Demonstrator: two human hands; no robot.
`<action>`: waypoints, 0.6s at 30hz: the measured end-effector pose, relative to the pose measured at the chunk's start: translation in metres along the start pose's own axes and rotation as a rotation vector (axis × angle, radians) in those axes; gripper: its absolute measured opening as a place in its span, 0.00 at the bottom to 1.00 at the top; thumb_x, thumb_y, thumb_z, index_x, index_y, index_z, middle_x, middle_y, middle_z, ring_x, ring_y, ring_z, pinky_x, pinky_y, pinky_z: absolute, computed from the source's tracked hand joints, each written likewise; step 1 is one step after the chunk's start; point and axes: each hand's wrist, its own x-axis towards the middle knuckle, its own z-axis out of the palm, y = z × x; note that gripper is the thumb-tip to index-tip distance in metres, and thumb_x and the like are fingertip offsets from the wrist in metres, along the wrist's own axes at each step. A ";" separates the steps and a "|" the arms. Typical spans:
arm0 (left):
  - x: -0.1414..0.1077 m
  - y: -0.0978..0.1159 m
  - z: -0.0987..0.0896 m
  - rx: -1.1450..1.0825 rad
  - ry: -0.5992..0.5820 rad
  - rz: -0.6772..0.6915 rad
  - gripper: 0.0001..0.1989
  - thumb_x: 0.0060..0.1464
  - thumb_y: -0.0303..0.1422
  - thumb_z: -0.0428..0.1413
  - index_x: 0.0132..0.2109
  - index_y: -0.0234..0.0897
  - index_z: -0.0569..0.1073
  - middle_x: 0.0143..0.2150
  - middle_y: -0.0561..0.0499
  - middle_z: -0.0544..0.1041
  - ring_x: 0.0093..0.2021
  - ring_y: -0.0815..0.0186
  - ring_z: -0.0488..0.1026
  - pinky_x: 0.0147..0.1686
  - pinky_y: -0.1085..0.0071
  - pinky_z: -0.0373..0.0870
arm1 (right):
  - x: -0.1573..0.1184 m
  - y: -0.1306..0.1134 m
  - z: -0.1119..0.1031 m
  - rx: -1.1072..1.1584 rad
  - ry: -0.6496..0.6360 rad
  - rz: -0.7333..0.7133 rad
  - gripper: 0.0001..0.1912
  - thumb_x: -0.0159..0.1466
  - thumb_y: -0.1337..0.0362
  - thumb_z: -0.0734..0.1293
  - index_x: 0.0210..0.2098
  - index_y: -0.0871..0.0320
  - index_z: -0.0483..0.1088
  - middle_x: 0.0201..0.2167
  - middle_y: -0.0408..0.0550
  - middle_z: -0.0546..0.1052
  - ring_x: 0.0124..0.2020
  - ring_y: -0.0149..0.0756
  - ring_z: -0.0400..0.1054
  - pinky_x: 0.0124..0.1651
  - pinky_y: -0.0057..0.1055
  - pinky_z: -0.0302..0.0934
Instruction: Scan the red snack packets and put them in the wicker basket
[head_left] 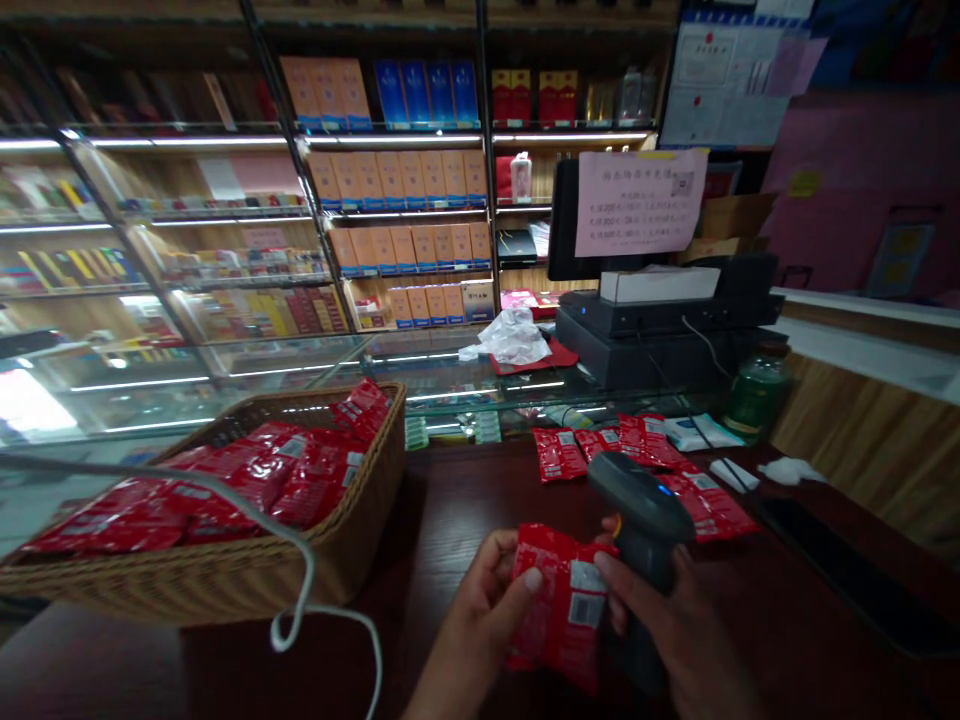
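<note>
I have the left hand (480,600) pinching a red snack packet (559,610) by its left edge, thumb laid across the front and the other fingers tucked behind, so the white barcode label faces up toward me. My right hand (667,620) is wrapped around the grip of a grey barcode scanner (637,510), fingers closed on the handle and also touching the packet's right edge, which steadies it just under the scanner head; the head tilts down over the label, presumably so the beam can read it. Beyond my right fingertips, a loose row of red packets (645,450) lies flat on the dark wooden counter (465,500), apart from the one I hold. To the left of my left fingers sits a wicker basket (352,540) heaped with more of the same packets, and a white cable (300,590) loops in front of it. Farther out past both hands stand a cash register (660,320) and a green jar (754,395).
</note>
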 end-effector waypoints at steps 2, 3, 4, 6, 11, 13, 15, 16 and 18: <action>-0.005 0.002 -0.002 -0.023 0.028 0.003 0.17 0.49 0.43 0.66 0.38 0.35 0.75 0.31 0.51 0.78 0.29 0.69 0.72 0.31 0.74 0.69 | -0.005 0.003 0.006 0.037 -0.028 0.005 0.32 0.49 0.49 0.81 0.45 0.59 0.71 0.22 0.39 0.76 0.18 0.26 0.62 0.23 0.23 0.61; -0.007 0.002 -0.004 -0.039 0.039 0.000 0.16 0.50 0.43 0.66 0.37 0.34 0.76 0.30 0.51 0.78 0.28 0.70 0.71 0.30 0.75 0.69 | -0.006 0.004 0.008 0.058 -0.056 0.014 0.31 0.49 0.50 0.81 0.45 0.59 0.71 0.22 0.39 0.76 0.17 0.26 0.62 0.23 0.23 0.60; -0.008 0.002 -0.006 -0.061 0.048 -0.008 0.16 0.51 0.43 0.66 0.36 0.34 0.77 0.29 0.51 0.78 0.27 0.70 0.71 0.29 0.75 0.68 | -0.006 0.005 0.010 0.081 -0.089 0.026 0.30 0.51 0.51 0.81 0.45 0.58 0.71 0.22 0.39 0.75 0.17 0.25 0.62 0.23 0.22 0.60; -0.010 0.001 -0.011 -0.113 0.053 -0.026 0.16 0.50 0.43 0.66 0.37 0.35 0.79 0.30 0.51 0.79 0.26 0.71 0.71 0.30 0.75 0.69 | -0.005 0.005 0.012 0.145 -0.138 0.044 0.27 0.52 0.54 0.81 0.45 0.57 0.71 0.22 0.38 0.75 0.17 0.24 0.61 0.23 0.21 0.59; -0.017 -0.006 -0.028 -0.050 -0.103 -0.138 0.24 0.42 0.42 0.71 0.45 0.37 0.81 0.38 0.47 0.83 0.33 0.65 0.77 0.34 0.73 0.73 | 0.005 0.006 0.012 0.243 -0.144 0.046 0.24 0.53 0.57 0.80 0.44 0.56 0.71 0.19 0.36 0.72 0.18 0.25 0.61 0.23 0.21 0.58; -0.020 -0.010 -0.034 0.026 -0.096 -0.170 0.23 0.42 0.43 0.71 0.44 0.35 0.82 0.37 0.45 0.83 0.33 0.64 0.78 0.31 0.73 0.73 | 0.010 0.007 0.012 0.256 -0.153 0.058 0.24 0.53 0.57 0.81 0.44 0.57 0.71 0.16 0.35 0.69 0.17 0.26 0.61 0.22 0.21 0.57; -0.022 -0.012 -0.040 0.077 -0.053 -0.174 0.24 0.41 0.44 0.71 0.43 0.34 0.82 0.36 0.45 0.84 0.33 0.64 0.78 0.29 0.74 0.73 | 0.012 0.009 0.012 0.276 -0.165 0.074 0.24 0.53 0.58 0.81 0.43 0.58 0.71 0.15 0.35 0.68 0.17 0.26 0.61 0.22 0.21 0.56; -0.022 -0.014 -0.042 0.093 -0.040 -0.173 0.24 0.40 0.45 0.71 0.42 0.34 0.82 0.35 0.45 0.84 0.32 0.64 0.78 0.28 0.74 0.72 | 0.012 0.009 0.013 0.286 -0.171 0.081 0.24 0.53 0.58 0.81 0.43 0.58 0.71 0.15 0.36 0.68 0.17 0.26 0.60 0.22 0.21 0.55; -0.023 -0.016 -0.047 0.112 -0.031 -0.189 0.24 0.37 0.46 0.72 0.39 0.33 0.83 0.33 0.45 0.84 0.30 0.64 0.79 0.27 0.74 0.72 | 0.012 0.008 0.015 0.306 -0.179 0.098 0.22 0.54 0.59 0.80 0.43 0.58 0.70 0.15 0.35 0.68 0.17 0.26 0.60 0.22 0.21 0.55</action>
